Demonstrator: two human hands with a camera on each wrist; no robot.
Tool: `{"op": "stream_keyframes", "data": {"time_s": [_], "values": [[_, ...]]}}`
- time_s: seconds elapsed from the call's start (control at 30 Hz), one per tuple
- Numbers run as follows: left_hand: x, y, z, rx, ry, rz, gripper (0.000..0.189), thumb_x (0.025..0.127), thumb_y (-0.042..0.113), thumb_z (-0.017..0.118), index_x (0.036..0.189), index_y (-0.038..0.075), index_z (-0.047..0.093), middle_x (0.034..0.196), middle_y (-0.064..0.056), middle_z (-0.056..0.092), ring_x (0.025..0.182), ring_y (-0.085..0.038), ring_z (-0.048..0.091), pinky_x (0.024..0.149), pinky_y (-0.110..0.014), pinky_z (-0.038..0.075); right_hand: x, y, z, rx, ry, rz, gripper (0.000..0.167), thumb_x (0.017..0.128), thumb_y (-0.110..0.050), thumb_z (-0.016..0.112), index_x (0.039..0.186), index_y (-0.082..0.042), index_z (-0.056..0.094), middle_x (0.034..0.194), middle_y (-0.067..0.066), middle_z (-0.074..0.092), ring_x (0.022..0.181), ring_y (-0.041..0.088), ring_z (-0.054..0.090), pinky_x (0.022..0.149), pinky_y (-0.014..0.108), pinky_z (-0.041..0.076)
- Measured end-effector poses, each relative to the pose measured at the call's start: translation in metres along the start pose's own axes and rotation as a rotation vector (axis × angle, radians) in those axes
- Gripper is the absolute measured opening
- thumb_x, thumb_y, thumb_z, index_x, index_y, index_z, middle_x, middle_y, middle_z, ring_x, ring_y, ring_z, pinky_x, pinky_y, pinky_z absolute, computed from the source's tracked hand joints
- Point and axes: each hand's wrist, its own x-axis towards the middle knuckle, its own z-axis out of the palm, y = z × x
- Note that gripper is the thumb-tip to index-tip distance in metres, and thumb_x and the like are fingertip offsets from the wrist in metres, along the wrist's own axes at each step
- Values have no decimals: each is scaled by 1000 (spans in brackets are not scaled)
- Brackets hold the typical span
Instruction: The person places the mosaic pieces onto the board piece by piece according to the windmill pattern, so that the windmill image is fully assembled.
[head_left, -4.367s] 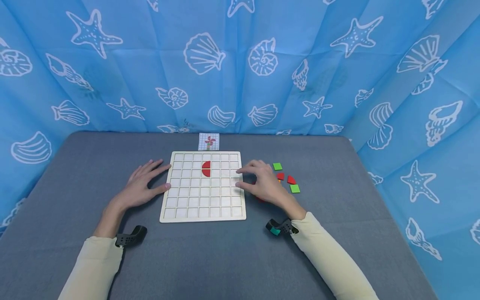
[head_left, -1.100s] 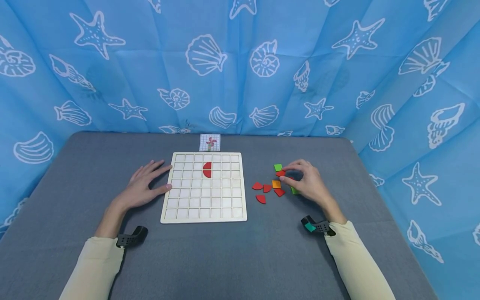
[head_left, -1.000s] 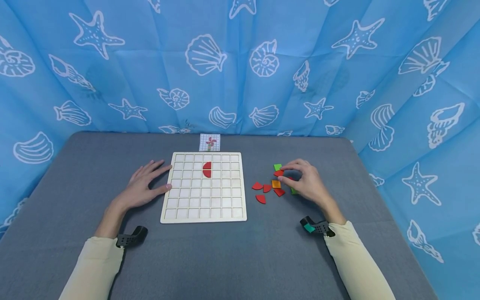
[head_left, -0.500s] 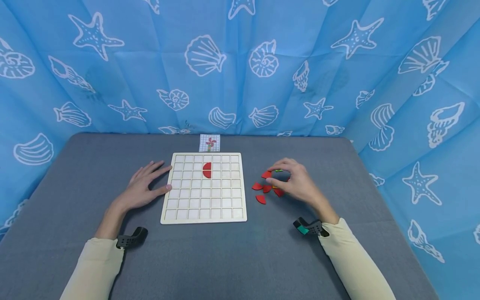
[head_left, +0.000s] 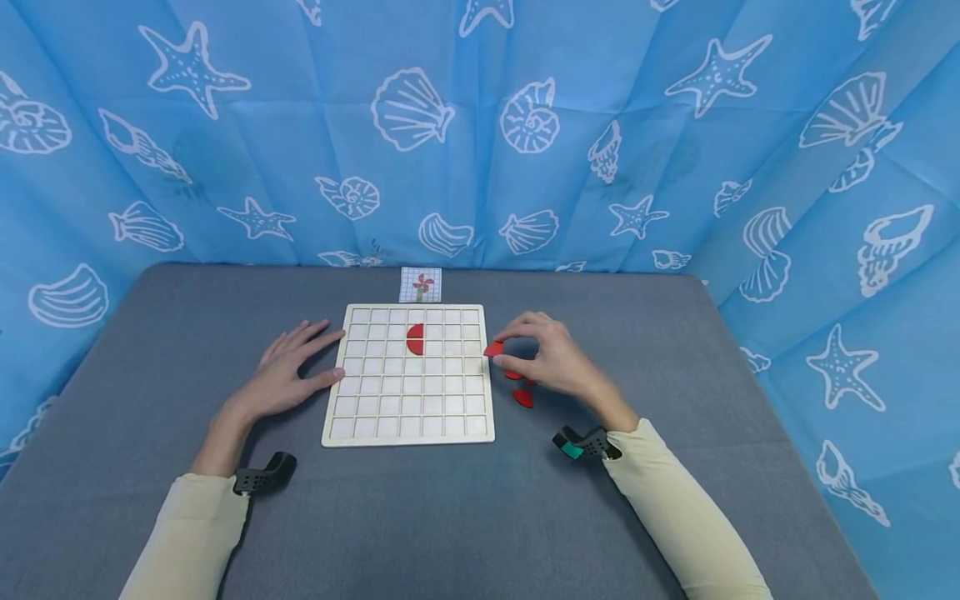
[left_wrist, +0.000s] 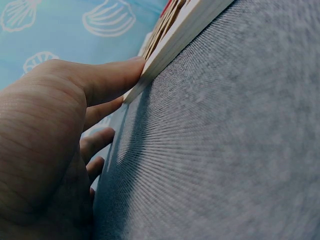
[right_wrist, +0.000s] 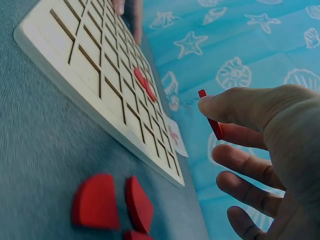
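Note:
A red quarter-circle tile is pinched between thumb and index finger of my right hand, at the right edge of the white grid board. In the right wrist view this tile is seen nearly edge-on, raised above the table. My left hand lies at the board's left side with fingers spread; thumb and index fingertips touch its edge, as the thumb in the left wrist view shows. Two red tiles sit in the board's cells, one above the other, forming a half circle.
Loose red tiles lie on the grey table right of the board, partly hidden under my right hand. A small pattern card with a red pinwheel drawing lies behind the board. A blue shell-print curtain hangs beyond.
My right hand has picked a red tile from the pile and carried it left to the board's edge, now covering the green and orange tiles. The left hand has stayed in place.

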Motion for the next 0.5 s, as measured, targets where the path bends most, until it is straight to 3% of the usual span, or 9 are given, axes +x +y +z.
{"op": "stream_keyframes", "data": {"time_s": [0.5], "values": [[1, -2, 1, 6, 0, -12, 74, 97, 50, 64, 157, 12, 41, 164, -24, 22, 153, -46, 6, 119, -65, 1, 31, -18, 36, 36, -124, -58, 26, 89, -27, 81, 110, -12, 78, 115, 8, 67, 112, 24, 57, 95, 49, 47]]}}
